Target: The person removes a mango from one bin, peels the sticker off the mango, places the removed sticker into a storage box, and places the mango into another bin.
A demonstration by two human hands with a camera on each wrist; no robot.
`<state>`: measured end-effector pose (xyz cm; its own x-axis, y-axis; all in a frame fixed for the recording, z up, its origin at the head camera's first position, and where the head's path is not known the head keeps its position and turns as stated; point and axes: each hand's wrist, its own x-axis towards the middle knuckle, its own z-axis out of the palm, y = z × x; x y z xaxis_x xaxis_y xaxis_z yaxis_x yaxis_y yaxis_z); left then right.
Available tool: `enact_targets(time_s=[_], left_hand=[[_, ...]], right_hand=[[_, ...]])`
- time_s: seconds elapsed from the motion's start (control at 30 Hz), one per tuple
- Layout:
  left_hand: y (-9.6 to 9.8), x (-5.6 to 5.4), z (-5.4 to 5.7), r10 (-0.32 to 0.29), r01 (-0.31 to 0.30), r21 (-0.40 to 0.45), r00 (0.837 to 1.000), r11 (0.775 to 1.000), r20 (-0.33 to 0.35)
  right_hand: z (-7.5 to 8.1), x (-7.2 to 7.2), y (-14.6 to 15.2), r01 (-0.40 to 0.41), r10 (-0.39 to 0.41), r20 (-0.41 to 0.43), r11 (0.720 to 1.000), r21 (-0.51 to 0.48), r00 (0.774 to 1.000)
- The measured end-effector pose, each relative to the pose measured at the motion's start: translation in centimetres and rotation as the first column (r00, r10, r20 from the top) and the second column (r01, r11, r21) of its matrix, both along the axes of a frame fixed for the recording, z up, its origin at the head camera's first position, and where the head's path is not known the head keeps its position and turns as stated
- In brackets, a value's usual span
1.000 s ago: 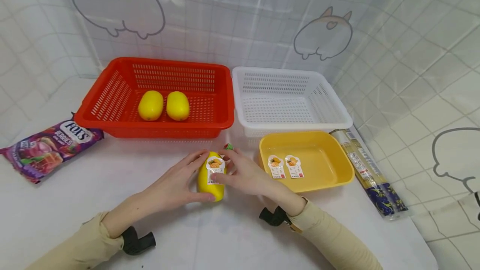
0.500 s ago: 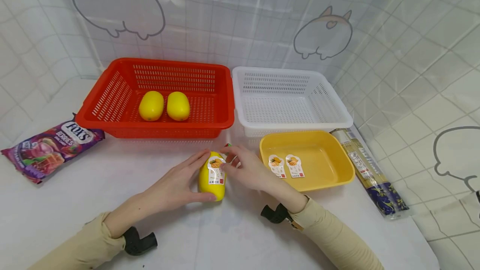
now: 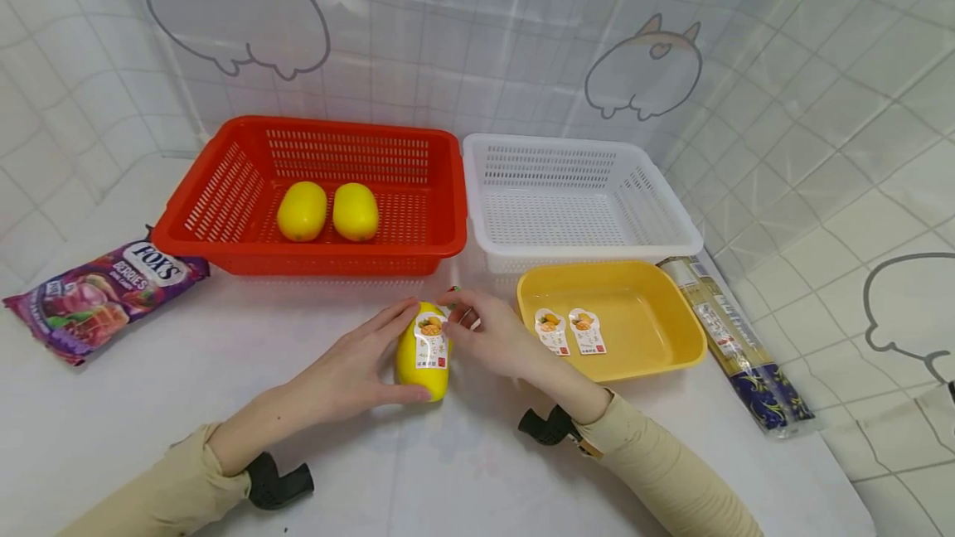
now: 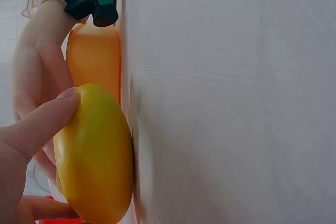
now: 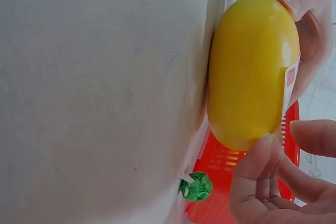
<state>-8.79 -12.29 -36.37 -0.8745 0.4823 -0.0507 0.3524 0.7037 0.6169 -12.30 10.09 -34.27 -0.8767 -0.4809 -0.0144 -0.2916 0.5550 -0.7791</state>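
Observation:
A smooth yellow mango (image 3: pixel 422 379) lies on the white table, with a white label sticker (image 3: pixel 430 352) printed with mangoes on its upper face. My left hand (image 3: pixel 346 370) holds it from the left, thumb at the near end and fingers at the far end. In the left wrist view that thumb presses on the mango (image 4: pixel 97 156). My right hand (image 3: pixel 496 338) is at its far right side. The right wrist view shows a right fingertip against the end of the mango (image 5: pixel 252 72), while the thumb stands apart from it. The sticker shows edge-on there.
Two more mangoes (image 3: pixel 328 211) lie in a red basket (image 3: pixel 313 251) at the back. A white basket (image 3: pixel 589 251) stands beside it. The yellow tray (image 3: pixel 649 330) has two stickers (image 3: pixel 567 331). A candy bag (image 3: pixel 108 292), a long packet (image 3: pixel 734 338) and a green-wrapped candy (image 5: pixel 197 186) lie around.
My right thumb has come off the sticker's middle and moved up and right to its edge, leaving the sticker flat on the mango. My left hand keeps its hold.

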Motion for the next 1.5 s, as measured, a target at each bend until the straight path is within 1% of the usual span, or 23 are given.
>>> enact_targets(time_s=[0.1, 0.3, 0.5, 0.7, 1.0, 1.33, 1.5], left_hand=[[0.07, 0.00, 0.02, 0.001, -0.001, -0.002, 1.000, 1.000, -0.004], [0.16, 0.08, 0.09, 0.000, 0.000, 0.002, 1.000, 1.000, -0.005], [0.11, 0.12, 0.02, -0.001, 0.001, 0.011, 1.000, 1.000, -0.011], [0.16, 0.23, -0.06, -0.002, 0.002, 0.008, 1.000, 1.000, -0.029], [0.25, 0.40, 0.03, 0.001, -0.001, -0.010, 0.999, 1.000, -0.045], [0.30, 0.26, -0.05, -0.002, 0.002, -0.010, 0.998, 1.000, -0.067], [0.32, 0.22, -0.06, -0.002, 0.002, -0.010, 0.998, 1.000, -0.066]], right_hand=[[-0.05, -0.01, -0.06, 0.010, -0.010, 0.004, 1.000, -0.020, 1.000], [-0.12, -0.03, -0.17, 0.056, -0.055, 0.025, 0.997, -0.046, 0.998], [-0.20, -0.02, -0.18, 0.084, -0.084, 0.019, 0.996, -0.030, 0.996], [-0.46, -0.05, -0.34, 0.106, -0.105, 0.030, 0.994, -0.039, 0.994], [-0.63, 0.06, -0.54, 0.111, -0.112, -0.004, 0.993, -0.033, 0.994], [-0.72, 0.19, -0.50, 0.107, -0.108, -0.026, 0.993, -0.041, 0.994], [-0.69, 0.30, -0.47, 0.101, -0.103, -0.039, 0.993, -0.056, 0.994]])
